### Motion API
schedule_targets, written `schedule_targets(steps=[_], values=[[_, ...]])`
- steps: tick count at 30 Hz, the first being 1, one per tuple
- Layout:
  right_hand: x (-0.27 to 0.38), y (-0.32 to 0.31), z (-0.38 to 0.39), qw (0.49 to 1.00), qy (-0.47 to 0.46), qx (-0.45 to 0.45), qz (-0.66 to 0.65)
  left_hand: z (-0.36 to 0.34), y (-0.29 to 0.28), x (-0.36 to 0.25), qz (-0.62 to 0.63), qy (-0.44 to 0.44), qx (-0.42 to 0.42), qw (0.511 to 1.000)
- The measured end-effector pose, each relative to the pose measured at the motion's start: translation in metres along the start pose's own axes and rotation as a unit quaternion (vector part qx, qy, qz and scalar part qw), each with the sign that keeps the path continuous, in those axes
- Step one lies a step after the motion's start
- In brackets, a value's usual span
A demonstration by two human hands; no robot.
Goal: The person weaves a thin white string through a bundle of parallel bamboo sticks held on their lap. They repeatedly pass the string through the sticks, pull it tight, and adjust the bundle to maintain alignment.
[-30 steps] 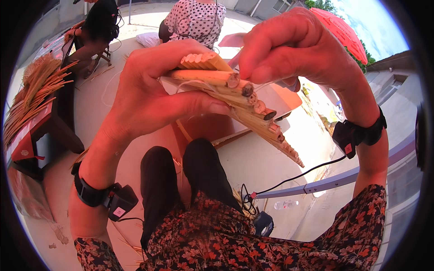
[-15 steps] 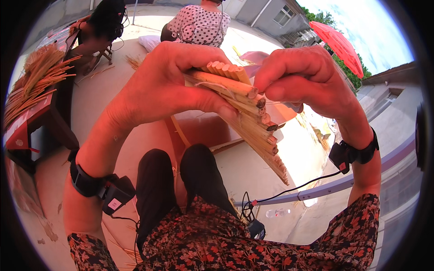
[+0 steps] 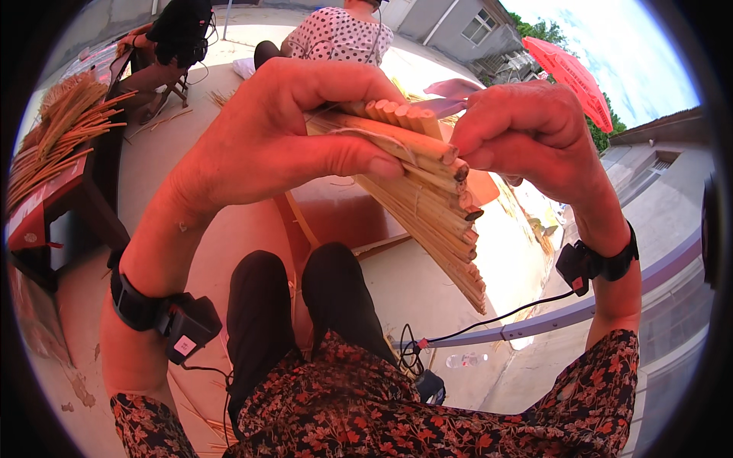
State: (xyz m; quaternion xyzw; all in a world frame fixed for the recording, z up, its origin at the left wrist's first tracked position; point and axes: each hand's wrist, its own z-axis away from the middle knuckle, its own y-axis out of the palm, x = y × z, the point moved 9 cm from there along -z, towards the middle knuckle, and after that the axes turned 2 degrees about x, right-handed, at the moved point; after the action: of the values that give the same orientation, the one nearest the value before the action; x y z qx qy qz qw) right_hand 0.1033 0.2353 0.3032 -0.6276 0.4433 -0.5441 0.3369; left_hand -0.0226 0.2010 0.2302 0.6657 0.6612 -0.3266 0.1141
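A row of pale straw-coloured stalks (image 3: 435,221), lashed side by side with thin string (image 3: 374,136), is held up over my lap. My left hand (image 3: 259,141) grips it, thumb on the near face and fingers over the far side. The cut ends fan out in a slanting line toward the right and down, some with dark hollow tips. At the upper cut ends, my right hand (image 3: 527,137) is closed in a pinch, thumb against forefinger, next to the end of one thick stalk. What lies between those fingertips is hidden.
Loose stalks (image 3: 65,141) lie heaped on a dark red table (image 3: 95,187) at the left. A glossy reddish-brown surface (image 3: 343,217) stands beyond my knees. Two people sit ahead. A cable (image 3: 504,322) hangs from my right wristband; a clear bottle (image 3: 466,359) lies on the floor.
The bound stalks have shifted slightly right, and their face has turned a little. My left thumb lies flatter along them. My right hand stays pinched near the cut ends, moved slightly.
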Motion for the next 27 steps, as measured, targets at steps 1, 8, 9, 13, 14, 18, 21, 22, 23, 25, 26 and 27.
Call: schedule_targets(steps=[1,8,9,13,14,18,21,22,23,25,26,27], values=[[0.0,0.001,0.0,1.0,0.008,0.002,0.0,0.001,0.0,-0.002,0.004,0.012,-0.004,1.0],[0.014,0.013,0.0,0.999,-0.014,0.0,0.05,0.004,0.002,0.002,0.008,-0.007,0.016,1.0],[0.013,0.013,0.001,1.0,-0.002,-0.005,0.014,0.004,0.002,0.001,0.006,0.0,0.015,1.0],[0.016,0.013,0.003,0.998,-0.001,-0.02,0.064,0.003,0.002,-0.003,-0.005,0.018,0.014,1.0],[0.017,0.013,0.002,0.997,-0.006,-0.022,0.077,0.002,0.003,-0.003,-0.021,0.018,0.016,0.999],[0.026,0.015,0.001,0.992,-0.051,-0.013,0.115,0.0,0.006,-0.006,-0.033,0.022,0.031,0.999],[0.033,0.02,0.002,0.987,-0.082,-0.003,0.14,-0.001,0.007,-0.006,-0.032,0.019,0.035,0.999],[0.032,0.019,0.002,0.988,-0.072,-0.011,0.133,-0.001,0.008,-0.006,-0.022,0.019,0.034,0.999],[0.032,0.019,0.003,0.989,-0.054,-0.006,0.141,-0.001,0.007,-0.005,-0.028,0.013,0.029,0.999],[0.029,0.017,0.003,0.99,-0.032,-0.02,0.136,-0.001,0.005,-0.004,-0.023,0.006,0.018,1.0],[0.027,0.016,0.003,0.991,-0.027,-0.037,0.123,-0.002,0.002,-0.003,-0.021,-0.004,0.006,1.0],[0.022,0.014,0.004,0.993,0.004,-0.049,0.105,-0.002,0.0,-0.001,-0.019,-0.013,-0.005,1.0]])
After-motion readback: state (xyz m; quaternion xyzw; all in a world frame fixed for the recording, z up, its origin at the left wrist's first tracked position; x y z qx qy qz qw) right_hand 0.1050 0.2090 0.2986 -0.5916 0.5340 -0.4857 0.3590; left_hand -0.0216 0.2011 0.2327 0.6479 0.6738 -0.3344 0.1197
